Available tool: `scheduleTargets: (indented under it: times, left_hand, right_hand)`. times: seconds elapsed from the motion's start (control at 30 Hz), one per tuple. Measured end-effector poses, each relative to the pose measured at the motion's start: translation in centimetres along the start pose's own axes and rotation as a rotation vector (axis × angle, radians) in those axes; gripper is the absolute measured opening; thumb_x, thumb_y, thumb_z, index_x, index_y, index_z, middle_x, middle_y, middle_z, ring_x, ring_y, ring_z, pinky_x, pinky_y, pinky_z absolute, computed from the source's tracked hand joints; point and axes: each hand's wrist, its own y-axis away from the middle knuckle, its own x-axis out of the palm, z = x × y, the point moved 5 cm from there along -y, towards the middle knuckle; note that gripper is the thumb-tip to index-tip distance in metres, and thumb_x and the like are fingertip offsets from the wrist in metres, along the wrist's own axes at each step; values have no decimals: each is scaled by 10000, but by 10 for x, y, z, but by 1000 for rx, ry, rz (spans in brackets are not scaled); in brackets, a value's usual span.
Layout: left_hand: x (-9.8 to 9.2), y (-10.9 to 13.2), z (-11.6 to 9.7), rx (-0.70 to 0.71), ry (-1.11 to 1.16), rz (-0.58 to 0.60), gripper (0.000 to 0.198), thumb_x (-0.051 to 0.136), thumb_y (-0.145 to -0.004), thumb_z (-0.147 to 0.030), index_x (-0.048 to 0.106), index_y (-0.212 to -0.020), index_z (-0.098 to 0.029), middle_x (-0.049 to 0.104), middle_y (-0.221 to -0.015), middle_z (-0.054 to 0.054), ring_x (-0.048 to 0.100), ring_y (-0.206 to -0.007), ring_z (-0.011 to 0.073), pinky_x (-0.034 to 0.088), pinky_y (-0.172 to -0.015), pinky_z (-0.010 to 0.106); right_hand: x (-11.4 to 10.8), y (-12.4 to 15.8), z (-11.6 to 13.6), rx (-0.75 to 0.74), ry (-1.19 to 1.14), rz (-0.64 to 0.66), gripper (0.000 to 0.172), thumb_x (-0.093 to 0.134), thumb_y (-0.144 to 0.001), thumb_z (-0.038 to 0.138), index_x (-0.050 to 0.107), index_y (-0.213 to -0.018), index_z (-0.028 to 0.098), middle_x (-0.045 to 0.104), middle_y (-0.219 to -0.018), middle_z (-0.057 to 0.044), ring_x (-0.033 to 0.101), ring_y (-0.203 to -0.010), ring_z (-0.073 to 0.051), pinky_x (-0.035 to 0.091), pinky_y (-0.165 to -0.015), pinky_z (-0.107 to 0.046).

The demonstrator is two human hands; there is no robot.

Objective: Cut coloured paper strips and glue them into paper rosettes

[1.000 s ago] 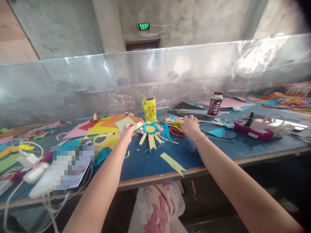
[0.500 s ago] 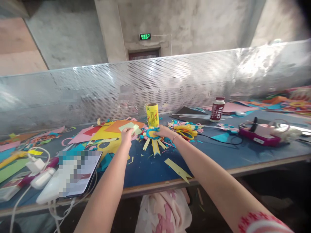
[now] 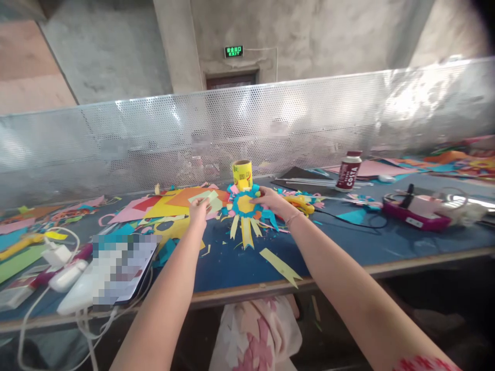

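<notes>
A paper rosette (image 3: 246,204) has a yellow centre, a blue looped ring and pale yellow ribbon tails. My right hand (image 3: 269,200) grips its right side, and the rosette stands tilted so that its front faces me. To the left, the closed fingers of my left hand (image 3: 198,208) are on a pale green paper piece (image 3: 211,198) above the coloured sheets. Right behind the rosette stands a yellow roll (image 3: 242,174). A loose pale yellow paper strip with a notched end (image 3: 279,265) lies near the table's front edge.
Left of me are a tablet (image 3: 135,275), partly blurred out, and white cables with a charger (image 3: 56,256). On the right lie a yellow glue gun (image 3: 299,203), a bottle (image 3: 348,172) and a purple power strip (image 3: 415,214). A perforated metal screen (image 3: 154,134) runs behind the table.
The rosette has been tipped up and now shows its face and blue ring more fully. My right hand rose slightly with it; my left hand shifted a little left.
</notes>
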Motion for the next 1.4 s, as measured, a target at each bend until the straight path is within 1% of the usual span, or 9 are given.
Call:
scheduleTargets:
  times: [0.13, 0.27, 0.37, 0.47, 0.67, 0.87, 1.07, 1.23, 1.4]
  left_hand:
    - [1, 0, -1, 10, 29, 29, 191, 678, -665, -97, 500, -683, -164, 581, -625, -20, 566, -556, 67, 488, -611, 204]
    - [3, 3, -1, 17, 44, 72, 196, 686, -656, -79, 511, -695, -158, 592, -633, -18, 576, -569, 71, 492, -634, 218]
    - [4, 4, 0, 0, 44, 69, 210, 691, -651, -76, 502, -685, -160, 587, -630, -26, 568, -551, 61, 485, -631, 211]
    - [4, 4, -3, 6, 70, 51, 215, 687, -637, -61, 498, -670, -158, 585, -636, -29, 569, -553, 57, 483, -636, 209]
    - [6, 6, -13, 58, 144, 84, 205, 679, -602, -60, 512, -666, -159, 591, -621, -28, 581, -581, 62, 482, -658, 197]
    - [5, 6, -16, 65, 170, 79, 186, 624, -590, -21, 536, -682, -156, 579, -599, -30, 578, -571, 70, 476, -652, 204]
    - [2, 1, -14, 89, 164, 101, 190, 628, -571, -36, 532, -684, -155, 569, -598, -34, 564, -568, 65, 464, -657, 202]
    - [1, -1, -14, 81, 124, 74, 215, 627, -560, -29, 519, -689, -164, 547, -587, -44, 552, -552, 70, 453, -632, 208]
    - [0, -2, -16, 116, 119, 28, 282, 629, -560, -27, 488, -746, -185, 512, -596, -62, 524, -517, 62, 440, -590, 206]
  right_hand:
    - [2, 6, 16, -97, -200, 6, 484, 811, -513, 212, 577, -937, 201, 694, -851, -1, 672, -790, -175, 557, -810, -359]
    - [2, 6, 21, -119, -196, 0, 603, 792, -540, 196, 526, -1080, 241, 680, -858, 21, 668, -771, -164, 573, -767, -354]
    - [2, 5, 19, -107, -176, 12, 696, 774, -562, 174, 472, -1184, 256, 672, -931, 4, 667, -807, -170, 575, -772, -362]
    - [2, 6, 19, -128, -153, 21, 687, 759, -573, 163, 472, -1191, 248, 656, -997, -8, 657, -844, -164, 566, -812, -361]
    - [3, 7, 20, -128, -49, 28, 663, 734, -595, 161, 465, -1195, 248, 634, -1033, -18, 640, -903, -172, 551, -856, -371]
    - [2, 6, 18, -99, -35, 5, 514, 628, -603, 96, 451, -1070, 218, 639, -1007, -14, 643, -898, -173, 539, -868, -370]
    - [2, 6, 17, -83, -50, 8, 501, 647, -604, 115, 448, -1050, 222, 621, -1019, -20, 644, -851, -157, 553, -815, -352]
    - [1, 5, 14, -46, -117, 12, 531, 706, -587, 139, 447, -1042, 222, 649, -920, 1, 661, -791, -157, 561, -792, -363]
    - [4, 7, 16, -21, -155, 63, 566, 744, -583, 162, 458, -1067, 228, 676, -917, -3, 676, -794, -167, 565, -779, -353]
